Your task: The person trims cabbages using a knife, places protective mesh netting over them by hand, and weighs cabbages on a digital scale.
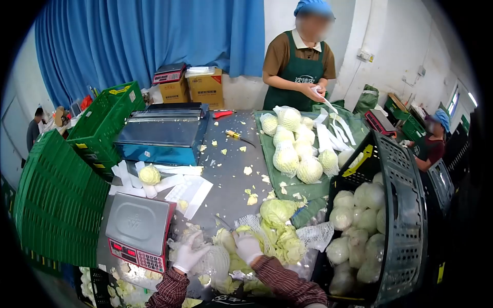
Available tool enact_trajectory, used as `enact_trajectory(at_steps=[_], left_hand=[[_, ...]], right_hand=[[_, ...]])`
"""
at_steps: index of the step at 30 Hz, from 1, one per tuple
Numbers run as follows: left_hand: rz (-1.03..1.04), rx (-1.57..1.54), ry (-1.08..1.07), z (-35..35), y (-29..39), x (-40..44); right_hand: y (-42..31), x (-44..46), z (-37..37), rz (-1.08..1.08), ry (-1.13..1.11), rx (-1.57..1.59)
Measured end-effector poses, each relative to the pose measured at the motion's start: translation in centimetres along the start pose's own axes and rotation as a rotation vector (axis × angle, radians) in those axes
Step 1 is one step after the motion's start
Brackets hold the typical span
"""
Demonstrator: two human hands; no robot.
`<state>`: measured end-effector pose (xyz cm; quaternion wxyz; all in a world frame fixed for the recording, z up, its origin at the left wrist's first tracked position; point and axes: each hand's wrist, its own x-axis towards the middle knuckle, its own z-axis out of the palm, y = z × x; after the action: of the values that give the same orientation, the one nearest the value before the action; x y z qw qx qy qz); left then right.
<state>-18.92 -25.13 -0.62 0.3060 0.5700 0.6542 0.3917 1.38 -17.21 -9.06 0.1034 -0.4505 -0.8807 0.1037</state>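
Note:
My left hand (190,253), in a white glove, has its fingers spread over clear plastic and white foam netting (212,263) beside the scale. My right hand (246,246), also gloved, is closed; the thin dark blade of a knife (222,222) reaches up-left from its fingertips, its handle hidden. Pale cabbage pieces (224,239) lie between the hands. Right of my right hand are loose cabbage leaves (288,245), a trimmed cabbage (276,211) and an empty-looking foam net (315,235).
A red-rimmed scale (137,225) stands left, near stacked green crates (56,200). At right, a dark crate (403,220) holds several wrapped cabbages (359,220). Netted cabbages (295,146) lie on green cloth. Across the table, a person (300,66) handles white netting. A yellow-handled knife (233,134) lies mid-table.

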Motion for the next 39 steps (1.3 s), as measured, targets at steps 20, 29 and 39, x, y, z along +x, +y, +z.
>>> enact_trajectory(at_steps=[20,29,39], left_hand=[[0.731,-0.149,-0.853,27.4,14.2,7.0],[0.538,-0.328,-0.901,42.0,19.8,3.2],[0.56,-0.48,-0.68,34.8,19.0,2.4]], right_hand=[[3.6,-21.4,-12.0,0.792,0.797,0.846],[-0.4,-24.4,-12.1,0.98,1.008,1.044],[0.3,-25.3,-12.1,0.882,0.954,0.878]])
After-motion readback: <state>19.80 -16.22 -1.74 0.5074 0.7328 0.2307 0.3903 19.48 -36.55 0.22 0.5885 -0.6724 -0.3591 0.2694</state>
